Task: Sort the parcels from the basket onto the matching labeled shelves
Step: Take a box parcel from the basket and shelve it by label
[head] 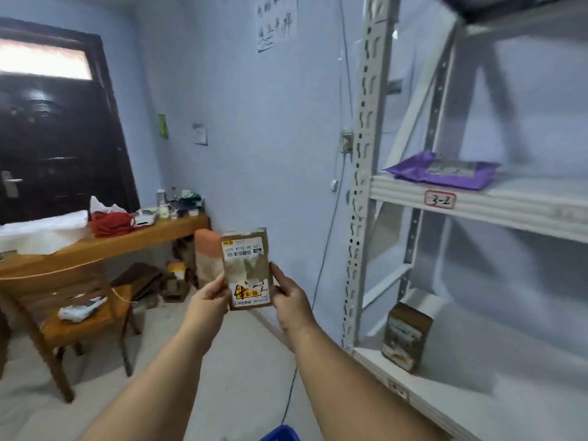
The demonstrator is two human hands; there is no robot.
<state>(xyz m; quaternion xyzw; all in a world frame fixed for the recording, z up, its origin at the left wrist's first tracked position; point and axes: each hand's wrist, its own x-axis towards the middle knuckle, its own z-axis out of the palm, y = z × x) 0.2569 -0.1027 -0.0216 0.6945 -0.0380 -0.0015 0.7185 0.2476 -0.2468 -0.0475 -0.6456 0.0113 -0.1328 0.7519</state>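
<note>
A matt brown cardboard parcel (248,270) with a torn paper label is seen, beside painted metal shelves (477,202), a glossy purple plastic mailer (410,170) and a varnished wooden bench (127,240).

A small brown cardboard parcel (247,269) is held upright in mid-air, its labelled face toward the camera: a white shipping label with a barcode across the top, torn paper in the middle, a yellow and red sticker near the bottom. On the shelf (477,203) marked "3-2" (440,199) lies a flat purple mailer bag (445,170) with a grey label. On the lower shelf (445,405) a second brown box (406,337) stands upright near its front edge. A corner of the blue basket (281,434) shows at the bottom.
</note>
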